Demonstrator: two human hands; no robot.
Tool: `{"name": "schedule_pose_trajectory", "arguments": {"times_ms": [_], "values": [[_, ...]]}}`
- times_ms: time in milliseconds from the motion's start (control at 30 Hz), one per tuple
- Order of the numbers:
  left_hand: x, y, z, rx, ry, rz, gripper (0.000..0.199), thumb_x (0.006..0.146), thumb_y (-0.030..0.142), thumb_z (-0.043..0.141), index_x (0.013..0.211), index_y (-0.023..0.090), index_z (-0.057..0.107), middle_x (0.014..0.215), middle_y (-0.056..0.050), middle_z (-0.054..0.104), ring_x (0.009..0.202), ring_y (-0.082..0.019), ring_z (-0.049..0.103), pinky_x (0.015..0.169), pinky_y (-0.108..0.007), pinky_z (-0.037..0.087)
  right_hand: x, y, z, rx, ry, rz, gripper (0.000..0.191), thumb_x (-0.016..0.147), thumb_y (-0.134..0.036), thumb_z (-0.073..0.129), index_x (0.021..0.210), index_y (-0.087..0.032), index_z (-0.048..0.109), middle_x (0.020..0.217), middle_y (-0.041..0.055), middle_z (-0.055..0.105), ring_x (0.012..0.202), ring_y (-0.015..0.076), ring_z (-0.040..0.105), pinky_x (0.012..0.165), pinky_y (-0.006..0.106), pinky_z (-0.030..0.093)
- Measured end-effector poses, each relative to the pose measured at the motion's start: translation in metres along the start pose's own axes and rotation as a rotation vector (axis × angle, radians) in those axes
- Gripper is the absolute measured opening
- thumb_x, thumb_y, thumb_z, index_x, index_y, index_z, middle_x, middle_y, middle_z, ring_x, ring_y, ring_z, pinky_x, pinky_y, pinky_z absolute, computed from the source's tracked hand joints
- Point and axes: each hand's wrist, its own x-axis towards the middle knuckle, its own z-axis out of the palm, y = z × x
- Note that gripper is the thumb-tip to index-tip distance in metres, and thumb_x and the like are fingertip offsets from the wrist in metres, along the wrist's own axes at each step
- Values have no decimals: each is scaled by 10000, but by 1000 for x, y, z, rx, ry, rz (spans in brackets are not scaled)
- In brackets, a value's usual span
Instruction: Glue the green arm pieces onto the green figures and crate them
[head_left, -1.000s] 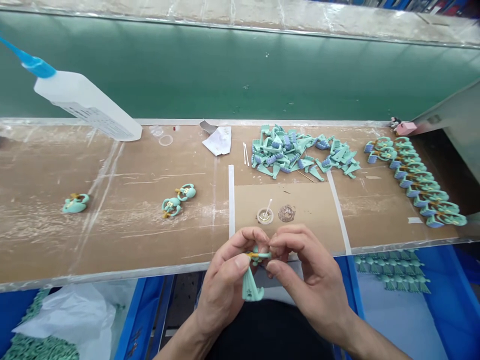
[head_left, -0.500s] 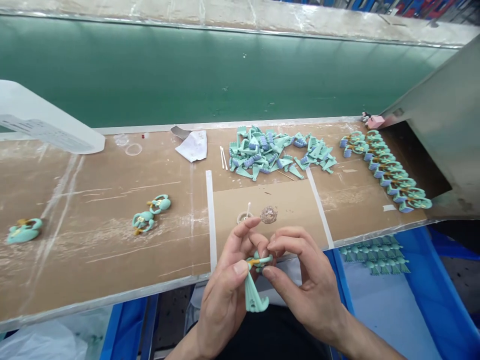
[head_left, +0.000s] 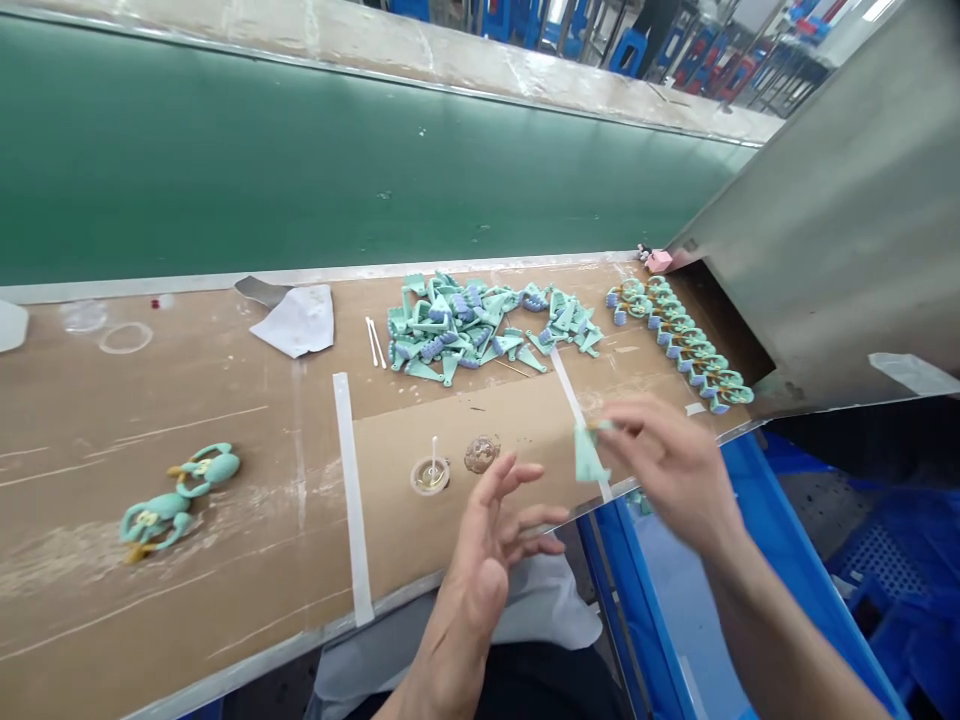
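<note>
Right hand point(head_left: 667, 470) away, green piece point(head_left: 589, 455) blurred

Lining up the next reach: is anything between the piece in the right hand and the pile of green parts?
Nothing raised: the mint-green piece pinched in the right hand has only a flat white tape strip and a brown card sheet before the pile of green parts.

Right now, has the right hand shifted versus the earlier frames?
Yes, rightward: the right hand now sits beyond the diagonal white tape strip.
</note>
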Motion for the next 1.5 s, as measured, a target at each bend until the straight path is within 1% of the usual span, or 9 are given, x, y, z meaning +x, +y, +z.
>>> {"name": "schedule_pose_trajectory", "arguments": {"times_ms": [100,233,467,600,700,867,1100,1333,1500], "values": [[-13,2,-5,84,-11,2,748,1200,749,586,1847,375,560,1756,-204,583,1313,-391,778,1087,-549,688,53,62,-35,-436,163,34,165,1167,-369,754,1103,-256,857,1145,80,887,933,269,786,909,404,594],[-26,2,-14,130,22,-14,672,1215,679,597,1816,378,609,1708,-197,637,1244,-366,777,1066,-523,676,113,128,-57,-594,162,87,127,1063,-272,750,1070,-226,869,1105,130,896,951,309,767,923,429,544],[-30,5,-20,164,29,2,617,1223,621,626,1808,425,613,1678,-165,667,1212,-331,781,1083,-476,650,150,161,-52,-697,117,97,168,1038,-235,718,1063,-200,880,1166,178,887,992,332,745,850,423,471],[-34,7,-18,171,55,-6,624,1222,620,647,1805,402,610,1669,-173,671,1212,-331,777,1090,-480,639,152,147,-49,-683,147,84,189,1050,-225,698,1095,-173,875,1285,218,850,975,325,730,866,430,490],[-35,5,-21,157,69,-39,652,1195,645,699,1784,374,640,1630,-182,703,1210,-339,780,1118,-501,640,138,113,-32,-616,110,23,222,1115,-255,675,1153,-165,875,1326,213,827,942,291,729,910,427,535],[-36,3,-26,149,71,-110,673,1175,671,728,1768,360,654,1547,-165,744,1208,-333,769,1186,-519,616,114,46,26,-475,-243,-130,207,1203,-331,719,1166,-265,911,1186,63,866,949,218,774,899,319,562],[-43,6,-30,154,62,-129,696,1164,691,742,1779,384,633,1513,-146,757,1213,-335,758,1176,-500,599,150,17,76,-608,-499,-122,183,1066,-178,772,981,-219,928,1049,121,869,1042,315,789,818,360,445],[-49,0,-35,132,58,-111,693,1161,690,752,1781,407,624,1512,-139,755,1223,-328,754,1195,-504,573,172,4,67,-532,-659,-128,171,939,-103,750,856,-202,862,944,99,852,911,274,741,806,358,431],[-52,-5,-45,122,51,-69,684,1167,666,752,1783,403,611,1499,-146,755,1201,-319,759,1161,-499,580,183,-12,38,-254,-741,-103,211,1053,-376,726,961,-221,836,879,25,796,800,201,674,746,325,479]]}}
